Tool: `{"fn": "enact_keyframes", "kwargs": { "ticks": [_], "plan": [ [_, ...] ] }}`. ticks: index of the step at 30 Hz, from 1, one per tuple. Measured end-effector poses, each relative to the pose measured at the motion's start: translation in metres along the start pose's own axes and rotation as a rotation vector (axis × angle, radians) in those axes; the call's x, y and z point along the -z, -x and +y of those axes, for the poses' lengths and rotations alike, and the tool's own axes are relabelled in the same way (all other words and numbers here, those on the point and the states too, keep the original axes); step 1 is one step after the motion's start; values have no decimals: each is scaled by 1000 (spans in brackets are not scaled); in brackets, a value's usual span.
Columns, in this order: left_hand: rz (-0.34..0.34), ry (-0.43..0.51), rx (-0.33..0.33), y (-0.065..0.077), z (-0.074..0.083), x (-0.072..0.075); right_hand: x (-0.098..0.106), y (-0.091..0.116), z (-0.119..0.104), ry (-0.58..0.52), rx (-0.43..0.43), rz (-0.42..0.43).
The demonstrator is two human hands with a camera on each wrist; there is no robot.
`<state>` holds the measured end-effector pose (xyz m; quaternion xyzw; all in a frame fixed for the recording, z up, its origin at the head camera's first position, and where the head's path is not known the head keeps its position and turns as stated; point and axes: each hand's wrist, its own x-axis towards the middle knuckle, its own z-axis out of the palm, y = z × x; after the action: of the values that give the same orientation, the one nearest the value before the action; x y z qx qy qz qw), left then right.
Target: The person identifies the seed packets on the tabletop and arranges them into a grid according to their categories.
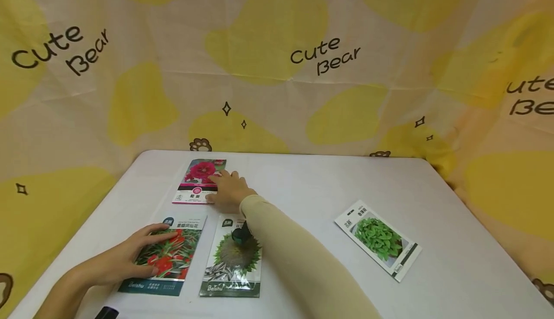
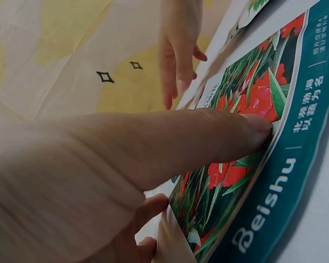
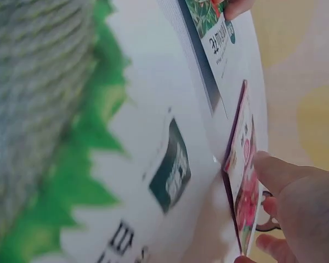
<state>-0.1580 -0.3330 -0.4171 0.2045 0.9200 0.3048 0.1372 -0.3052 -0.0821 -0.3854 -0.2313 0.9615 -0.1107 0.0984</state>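
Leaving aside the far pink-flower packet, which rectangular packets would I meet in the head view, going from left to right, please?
White-and-teal packet with red flowers → white-and-green packet with round seed head → angled white packet with green leaves.

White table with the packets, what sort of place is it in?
Probably an indoor work corner: a white table, yellow "Cute Bear" cloth hanging behind it, and picture packets laid on top.

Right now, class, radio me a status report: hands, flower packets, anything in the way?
Left hand resting on red-flower packet. Right hand touching pink-flower packet. Right sleeve partly hides sunflower packet from head view; nothing seen blocking either hand.
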Motion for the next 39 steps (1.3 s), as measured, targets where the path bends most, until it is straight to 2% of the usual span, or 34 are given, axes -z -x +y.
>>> {"fn": "enact_keyframes", "kwargs": {
  "ticks": [5, 13, 25, 35, 39],
  "plan": [
    [10, -14, -18, 3, -2, 0, 5, 2, 10, 54, 62, 13],
    [42, -71, -4, 9, -10, -3, 11, 12, 16, 44, 103, 48],
    [34, -52, -38, 5, -8, -4, 17, 44, 37, 86, 167, 102],
    [35, -22, -55, 2, -10, -5, 15, 77, 60, 42, 191, 124],
    [51, -54, -45, 2, -12, -5, 14, 91, 70, 23, 204, 136]
  ]
}}
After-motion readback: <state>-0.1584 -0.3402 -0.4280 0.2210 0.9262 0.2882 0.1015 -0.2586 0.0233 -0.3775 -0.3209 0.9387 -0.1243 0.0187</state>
